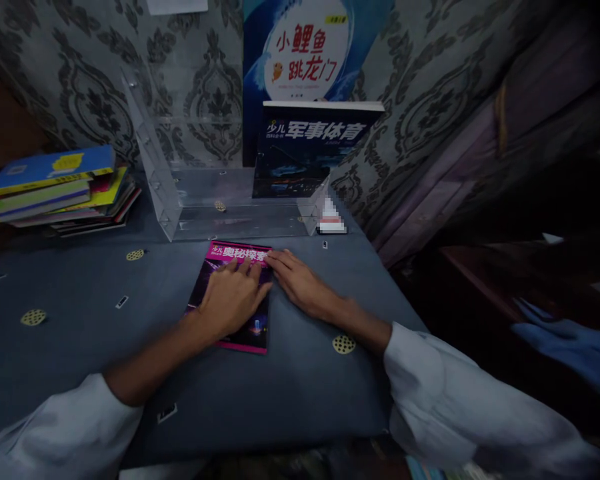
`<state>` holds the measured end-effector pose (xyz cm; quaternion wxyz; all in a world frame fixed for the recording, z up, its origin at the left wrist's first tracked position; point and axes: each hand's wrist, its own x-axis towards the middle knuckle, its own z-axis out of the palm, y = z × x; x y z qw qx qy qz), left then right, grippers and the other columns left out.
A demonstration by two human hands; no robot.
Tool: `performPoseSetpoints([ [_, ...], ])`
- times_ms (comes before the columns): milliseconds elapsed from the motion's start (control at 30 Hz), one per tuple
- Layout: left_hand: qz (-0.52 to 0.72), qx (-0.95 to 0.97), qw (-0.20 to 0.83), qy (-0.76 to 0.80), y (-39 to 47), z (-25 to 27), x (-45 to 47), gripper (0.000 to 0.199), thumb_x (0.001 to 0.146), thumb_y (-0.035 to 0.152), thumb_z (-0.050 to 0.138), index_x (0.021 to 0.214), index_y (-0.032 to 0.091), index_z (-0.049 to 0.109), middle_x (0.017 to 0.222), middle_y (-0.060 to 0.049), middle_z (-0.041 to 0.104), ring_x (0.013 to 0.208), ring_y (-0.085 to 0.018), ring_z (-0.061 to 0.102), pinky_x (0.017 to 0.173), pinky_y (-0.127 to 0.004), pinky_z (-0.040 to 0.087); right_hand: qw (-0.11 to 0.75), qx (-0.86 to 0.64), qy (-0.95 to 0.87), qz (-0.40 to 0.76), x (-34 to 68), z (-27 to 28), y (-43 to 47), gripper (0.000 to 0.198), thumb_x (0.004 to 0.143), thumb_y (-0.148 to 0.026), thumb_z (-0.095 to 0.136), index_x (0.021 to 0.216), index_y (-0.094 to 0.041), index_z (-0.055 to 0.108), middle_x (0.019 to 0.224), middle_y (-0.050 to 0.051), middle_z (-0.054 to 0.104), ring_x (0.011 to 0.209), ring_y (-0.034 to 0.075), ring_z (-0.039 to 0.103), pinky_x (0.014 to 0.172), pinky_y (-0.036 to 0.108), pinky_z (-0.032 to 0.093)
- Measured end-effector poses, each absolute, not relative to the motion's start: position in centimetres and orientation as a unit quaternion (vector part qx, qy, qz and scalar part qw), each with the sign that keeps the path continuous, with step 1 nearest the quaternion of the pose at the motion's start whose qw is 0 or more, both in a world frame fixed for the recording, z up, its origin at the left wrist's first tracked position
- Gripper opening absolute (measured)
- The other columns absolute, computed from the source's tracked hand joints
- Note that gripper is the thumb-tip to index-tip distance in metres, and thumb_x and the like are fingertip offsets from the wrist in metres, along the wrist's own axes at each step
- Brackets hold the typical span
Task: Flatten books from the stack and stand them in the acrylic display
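Observation:
A book with a dark cover and pink bands lies flat on the blue-grey tablecloth in front of me. My left hand rests palm down across its cover, fingers extended and somewhat apart, hiding much of the picture. At the book's upper right edge, my right hand touches it with outstretched fingers. Just beyond the book stands a clear acrylic rack with stepped sides. A dark blue book leans upright at the rack's right, in front of a taller blue book.
On the left, a stack of books sits at the back of the table. A small blurred white object stands by the rack's right side. Patterned wallpaper is behind, and a curtain hangs at right beyond the table's edge.

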<state>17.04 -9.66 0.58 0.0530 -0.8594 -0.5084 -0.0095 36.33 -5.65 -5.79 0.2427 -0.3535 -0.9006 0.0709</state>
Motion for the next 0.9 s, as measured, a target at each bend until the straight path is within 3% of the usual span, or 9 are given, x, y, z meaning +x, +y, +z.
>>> performPoseSetpoints([
  [367, -0.05, -0.86, 0.085, -0.501, -7.7, -1.0, 16.0, 0.04, 0.104, 0.035, 0.048, 0.132, 0.01, 0.059, 0.137, -0.02, 0.063, 0.129, -0.031, 0.059, 0.106, -0.046, 0.048, 0.235, -0.374, -0.895, 0.072, 35.3, -5.7, -1.4, 0.041, 0.097, -0.011, 0.044, 0.136, -0.013, 0.058, 0.141, 0.018, 0.06, 0.132, 0.027, 0.056, 0.112, 0.052, 0.045],
  [600, -0.011, -0.917, 0.033, -0.398, -9.1, -1.2, 14.6, 0.075, 0.094, 0.065, 0.053, 0.147, 0.012, 0.048, 0.155, -0.02, 0.045, 0.148, -0.037, 0.035, 0.12, -0.055, 0.029, 0.254, -0.374, -0.885, 0.108, 35.6, -6.2, -1.5, 0.041, 0.099, -0.018, 0.043, 0.138, -0.018, 0.057, 0.146, 0.014, 0.057, 0.137, 0.026, 0.051, 0.115, 0.054, 0.041],
  [700, 0.0, -0.938, 0.013, -0.347, -9.7, -1.0, 14.2, 0.086, 0.089, 0.073, 0.054, 0.148, 0.012, 0.047, 0.155, -0.02, 0.045, 0.147, -0.038, 0.036, 0.122, -0.056, 0.024, 0.252, -0.378, -0.883, 0.116, 35.7, -6.0, -1.6, 0.042, 0.1, -0.018, 0.042, 0.139, -0.018, 0.057, 0.148, 0.014, 0.056, 0.139, 0.026, 0.05, 0.116, 0.054, 0.039],
  [900, -0.008, -0.95, 0.01, -0.312, -9.8, -0.7, 14.1, 0.072, 0.092, 0.062, 0.057, 0.144, 0.013, 0.053, 0.15, -0.018, 0.053, 0.142, -0.036, 0.044, 0.12, -0.052, 0.03, 0.252, -0.376, -0.884, 0.117, 35.8, -5.5, -2.7, 0.044, 0.095, -0.01, 0.044, 0.135, -0.015, 0.06, 0.142, 0.013, 0.061, 0.139, 0.028, 0.049, 0.115, 0.053, 0.038],
])
